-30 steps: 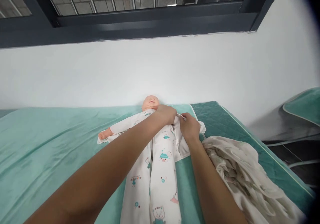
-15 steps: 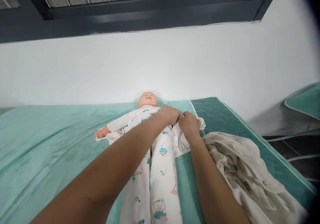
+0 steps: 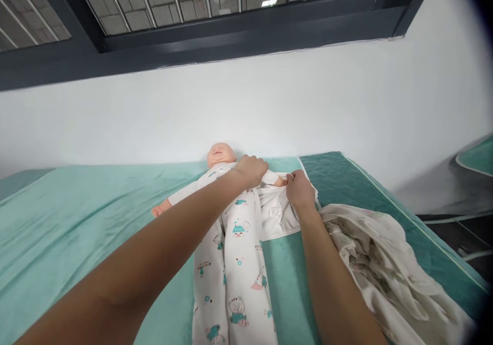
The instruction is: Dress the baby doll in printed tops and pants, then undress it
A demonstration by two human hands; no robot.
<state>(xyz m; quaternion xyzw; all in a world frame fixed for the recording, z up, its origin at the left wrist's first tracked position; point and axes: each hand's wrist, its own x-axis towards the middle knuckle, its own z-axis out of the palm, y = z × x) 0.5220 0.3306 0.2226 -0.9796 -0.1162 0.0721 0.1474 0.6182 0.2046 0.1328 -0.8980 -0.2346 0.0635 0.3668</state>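
Note:
A baby doll (image 3: 221,153) lies on its back, dressed in white printed clothes (image 3: 239,227) with teal houses and bears. My left hand (image 3: 252,170) is closed around the doll's white-sleeved arm (image 3: 268,177), whose small hand (image 3: 281,181) sticks out toward my right hand. With its fingertips pinched, my right hand (image 3: 300,188) grips the edge of a white garment (image 3: 279,211) spread beside and partly under the doll. The doll's other arm (image 3: 164,206) stretches out to the left. My left forearm covers part of its torso.
Right of my forearm lies a crumpled off-white cloth (image 3: 385,263). Everything rests on a light green sheet (image 3: 77,222), with a darker green quilted mat (image 3: 327,180) at the right. Behind are a white wall (image 3: 250,103) and a barred window (image 3: 192,1).
My hands have moved apart, the left one leftward along the doll's arm. The doll's hand now shows between them. The view has shifted and tilted slightly.

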